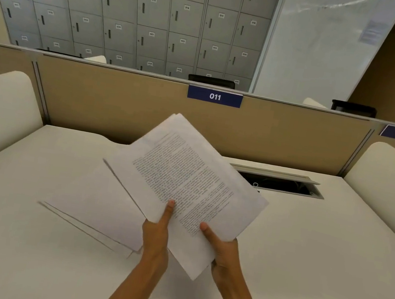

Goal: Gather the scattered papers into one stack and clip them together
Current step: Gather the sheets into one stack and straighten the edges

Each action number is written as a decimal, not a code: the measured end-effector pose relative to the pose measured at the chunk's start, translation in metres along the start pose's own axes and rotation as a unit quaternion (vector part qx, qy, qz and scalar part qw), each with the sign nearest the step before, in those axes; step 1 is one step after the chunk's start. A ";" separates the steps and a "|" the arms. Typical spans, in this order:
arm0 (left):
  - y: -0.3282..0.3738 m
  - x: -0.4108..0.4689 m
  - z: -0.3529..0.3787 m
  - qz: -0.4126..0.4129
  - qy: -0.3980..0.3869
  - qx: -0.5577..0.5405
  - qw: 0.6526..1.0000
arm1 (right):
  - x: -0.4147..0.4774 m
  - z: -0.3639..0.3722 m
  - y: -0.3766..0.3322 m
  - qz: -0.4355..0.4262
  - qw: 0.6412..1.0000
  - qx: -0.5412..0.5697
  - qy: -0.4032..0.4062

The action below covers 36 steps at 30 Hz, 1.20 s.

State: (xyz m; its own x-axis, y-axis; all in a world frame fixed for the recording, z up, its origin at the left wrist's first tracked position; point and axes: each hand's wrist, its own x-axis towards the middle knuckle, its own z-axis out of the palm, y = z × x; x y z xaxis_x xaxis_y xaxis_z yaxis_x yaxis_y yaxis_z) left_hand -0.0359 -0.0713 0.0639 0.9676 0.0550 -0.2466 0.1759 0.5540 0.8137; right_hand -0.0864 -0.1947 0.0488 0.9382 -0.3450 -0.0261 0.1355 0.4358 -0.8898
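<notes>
Left hand point(155, 232): closed on the near-left edge of the held stack point(185, 186), thumb flat on the printed top page, fingers hidden beneath.
Right hand point(224, 253): closed on the near-right edge of the same stack, thumb on top, fingers curled under.
Why held so: judged, the two-sided grip at one corner keeps the sheets from fanning while they are off the bench point(305, 242), and lets the edges be squared.
Stack position: lifted above the middle of the bench, turned corner-on, far corner up toward the partition point(121, 102).
Stack look: white sheets, dense black print on the top page; edges not flush, with slivers of lower sheets showing along the far and right sides.
Loose paper point(96, 201): lies flat on the bench left of the hands, partly under the held stack; not yet gathered. Sheet count cannot be told.
Possible clip point(255, 184): small dark item with a wire loop, at the near-left end of the cable slot point(281, 183), half hidden by the stack; too small to confirm.
Stage: gathering incomplete, clipping not started.
</notes>
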 end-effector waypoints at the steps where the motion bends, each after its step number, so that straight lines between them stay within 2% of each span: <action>1: 0.000 0.001 -0.002 -0.001 0.001 0.003 1.000 | 0.001 0.001 0.000 -0.002 1.000 -0.010 0.006; 4: 0.013 0.016 -0.020 -0.005 0.030 -0.015 0.999 | 0.005 -0.015 -0.010 0.022 0.999 -0.046 -0.005; 7: 0.029 0.040 -0.050 -0.015 0.073 -0.028 0.997 | 0.011 -0.041 -0.019 0.104 0.989 -0.103 -0.034; 9: 0.029 0.051 -0.069 -0.034 0.065 0.030 0.997 | 0.013 -0.056 -0.018 0.160 0.977 -0.138 -0.008; 11: 0.022 0.057 -0.084 -0.068 0.050 0.134 0.987 | 0.013 -0.066 -0.015 0.190 0.961 -0.193 0.056; 14: 0.014 0.057 -0.095 -0.063 0.023 0.322 0.944 | 0.015 -0.074 -0.005 0.173 0.913 -0.320 0.186; 16: 0.014 0.057 -0.094 -0.038 -0.009 0.420 0.907 | 0.014 -0.072 -0.004 0.150 0.884 -0.378 0.233; 20: 0.015 0.058 -0.083 -0.018 -0.053 0.590 0.805 | 0.013 -0.067 0.000 0.137 0.856 -0.461 0.189; 22: 0.014 0.058 -0.080 -0.016 -0.056 0.619 0.783 | 0.014 -0.066 0.001 0.144 0.841 -0.492 0.172; 25: 0.016 0.060 -0.075 -0.005 -0.041 0.626 0.778 | 0.015 -0.067 -0.001 0.164 0.847 -0.479 0.161; 28: 0.021 0.062 -0.069 0.005 -0.036 0.642 0.766 | 0.018 -0.069 -0.002 0.166 0.860 -0.446 0.186; 32: 0.018 0.065 -0.067 0.020 -0.050 0.656 0.753 | 0.019 -0.067 -0.001 0.174 0.857 -0.453 0.175; 36: 0.021 0.066 -0.065 0.010 -0.021 0.637 0.770 | 0.021 -0.077 -0.007 0.179 0.873 -0.419 0.173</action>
State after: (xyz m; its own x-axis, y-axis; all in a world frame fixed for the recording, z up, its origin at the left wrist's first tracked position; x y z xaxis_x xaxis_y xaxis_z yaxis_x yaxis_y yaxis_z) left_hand 0.0193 -0.0022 0.0304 0.9726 0.0120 -0.2323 0.1711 -0.7134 0.6796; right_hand -0.0925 -0.2690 0.0199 0.7015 -0.6046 -0.3773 -0.5628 -0.1451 -0.8138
